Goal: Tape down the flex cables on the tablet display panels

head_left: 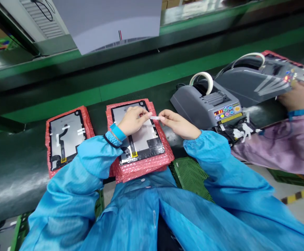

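Observation:
A short strip of white tape (156, 118) is stretched between my two hands. My left hand (133, 120) pinches its left end between thumb and finger, above a tablet screen panel (144, 137). The fingertips of my right hand (179, 124) pinch the other end, past the panel's right edge. Metal-backed with a black border, the panel lies on a stack of pink bubble wrap (144, 171) and bears a dark flex cable with a yellow label (134, 154). My left hand and sleeve hide part of it.
To the left, another panel (69, 137) with white tape pieces lies on pink bubble wrap. A grey tape dispenser (206, 104) stands at the right, a second dispenser (253, 82) beyond it. A co-worker's hand (299, 96) is at the far right. A green crate (191, 176) sits below the bench edge.

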Action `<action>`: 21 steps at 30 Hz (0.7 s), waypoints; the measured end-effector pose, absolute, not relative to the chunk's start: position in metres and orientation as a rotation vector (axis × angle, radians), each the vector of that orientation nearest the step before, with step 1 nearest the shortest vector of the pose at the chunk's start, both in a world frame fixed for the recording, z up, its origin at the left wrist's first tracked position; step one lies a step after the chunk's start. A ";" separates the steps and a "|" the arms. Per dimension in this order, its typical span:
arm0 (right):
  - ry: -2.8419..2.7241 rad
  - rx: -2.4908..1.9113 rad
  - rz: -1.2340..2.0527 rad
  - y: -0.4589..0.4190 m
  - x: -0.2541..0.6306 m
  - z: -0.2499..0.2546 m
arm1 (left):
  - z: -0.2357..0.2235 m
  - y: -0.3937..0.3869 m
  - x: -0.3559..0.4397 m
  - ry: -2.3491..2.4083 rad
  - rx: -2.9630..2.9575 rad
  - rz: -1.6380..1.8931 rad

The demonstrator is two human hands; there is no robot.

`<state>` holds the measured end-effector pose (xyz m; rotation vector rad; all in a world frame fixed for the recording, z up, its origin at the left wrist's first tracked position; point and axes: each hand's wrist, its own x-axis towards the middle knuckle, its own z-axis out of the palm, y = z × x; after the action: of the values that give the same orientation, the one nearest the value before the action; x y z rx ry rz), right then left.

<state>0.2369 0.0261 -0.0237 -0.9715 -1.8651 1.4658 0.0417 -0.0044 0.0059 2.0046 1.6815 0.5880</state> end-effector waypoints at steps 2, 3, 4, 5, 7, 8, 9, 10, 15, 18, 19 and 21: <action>-1.955 -0.946 1.420 0.025 0.235 -0.018 | 0.007 -0.005 0.043 1.687 2.021 0.575; -1.985 -0.942 1.403 0.024 0.235 -0.017 | 0.007 -0.006 0.044 1.701 2.020 0.559; -2.010 -0.949 1.384 0.024 0.235 -0.016 | 0.006 -0.006 0.044 1.712 2.016 0.547; -2.033 -0.965 1.363 0.025 0.235 -0.016 | 0.005 -0.007 0.045 1.719 2.008 0.544; -2.063 -1.027 1.320 0.026 0.236 -0.015 | 0.003 -0.007 0.045 1.715 1.971 0.575; -2.066 -1.069 1.295 0.027 0.236 -0.015 | 0.001 -0.007 0.045 1.706 1.939 0.604; -2.058 -1.115 1.261 0.028 0.236 -0.015 | -0.001 -0.007 0.045 1.691 1.900 0.632; -2.041 -1.159 1.218 0.029 0.236 -0.014 | -0.002 -0.007 0.045 1.677 1.857 0.659; -2.000 -1.198 1.110 0.032 0.233 -0.017 | -0.007 -0.006 0.043 1.648 1.709 0.725; -2.025 -1.143 1.133 0.034 0.228 -0.023 | -0.008 -0.006 0.041 1.631 1.686 0.719; -2.033 -1.135 1.123 0.035 0.226 -0.026 | -0.009 -0.006 0.041 1.630 1.685 0.711; -2.051 -1.131 1.083 0.037 0.223 -0.031 | -0.010 -0.005 0.041 1.652 1.693 0.672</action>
<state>0.2228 0.0369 -0.0308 -1.1312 -2.0510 1.0832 0.0413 -0.0050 -0.0100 1.6927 1.6520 0.6716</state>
